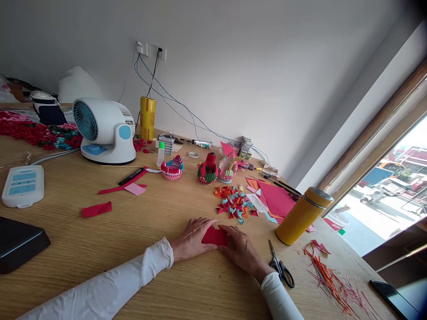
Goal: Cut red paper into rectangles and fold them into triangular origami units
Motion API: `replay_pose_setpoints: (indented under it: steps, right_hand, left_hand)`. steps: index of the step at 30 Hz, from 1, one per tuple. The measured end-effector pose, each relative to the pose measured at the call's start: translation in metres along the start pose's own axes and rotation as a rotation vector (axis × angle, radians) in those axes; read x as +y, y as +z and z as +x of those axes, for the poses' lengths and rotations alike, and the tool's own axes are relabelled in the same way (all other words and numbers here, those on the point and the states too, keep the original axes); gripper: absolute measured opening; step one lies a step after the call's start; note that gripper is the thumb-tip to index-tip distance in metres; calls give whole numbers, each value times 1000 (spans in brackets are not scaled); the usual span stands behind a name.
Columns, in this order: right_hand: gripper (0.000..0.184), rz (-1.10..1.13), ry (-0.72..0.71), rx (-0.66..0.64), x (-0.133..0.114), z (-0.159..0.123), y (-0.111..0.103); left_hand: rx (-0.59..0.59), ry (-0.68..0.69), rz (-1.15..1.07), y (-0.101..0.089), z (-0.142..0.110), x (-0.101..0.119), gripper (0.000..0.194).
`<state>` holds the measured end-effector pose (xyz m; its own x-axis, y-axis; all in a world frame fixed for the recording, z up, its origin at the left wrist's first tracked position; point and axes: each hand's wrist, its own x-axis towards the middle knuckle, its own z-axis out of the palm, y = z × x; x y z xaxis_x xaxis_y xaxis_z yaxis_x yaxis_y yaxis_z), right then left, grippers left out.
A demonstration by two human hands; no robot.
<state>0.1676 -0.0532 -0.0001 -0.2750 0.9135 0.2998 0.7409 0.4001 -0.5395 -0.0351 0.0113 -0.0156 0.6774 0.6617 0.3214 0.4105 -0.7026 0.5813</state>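
A small piece of red paper lies on the wooden table, held between both hands. My left hand grips its left side, thumb along the near edge and fingers along the far edge. On the right side, my right hand holds it the same way, partly covering it. Beyond the hands lies a pile of small folded paper triangles in orange, red and light blue. Black-handled scissors rest just right of my right hand. A separate red paper strip lies to the left.
A yellow flask stands at the right, near thin paper strips. Folded-paper figures stand farther back, with red paper sheets to their right. A white fan, a power strip and a black box occupy the left.
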Motion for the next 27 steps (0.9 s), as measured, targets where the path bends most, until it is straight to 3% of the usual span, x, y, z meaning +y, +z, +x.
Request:
replay_pose_setpoints:
  steps: [5,9,13,20,27]
  right_hand:
    - [49,25,-2,20,-3,-1,-1]
    - [48,41,-12,29,-7,0,-1]
    - [46,45,-19,32,-8,0,0]
    - [43,42,-3,38,-5,-2,2]
    - [40,60,22,60,-4,-1,0]
  left_hand:
    - [29,-46,-135,-5,-3,3,65]
    - [56,-191,-400,-13,-3,10,54]
    - [37,-314,-703,-10,0,8,64]
    - [168,-337,-1106,9,13,4,74]
    - [186,-316,-1173,3,17,11,67]
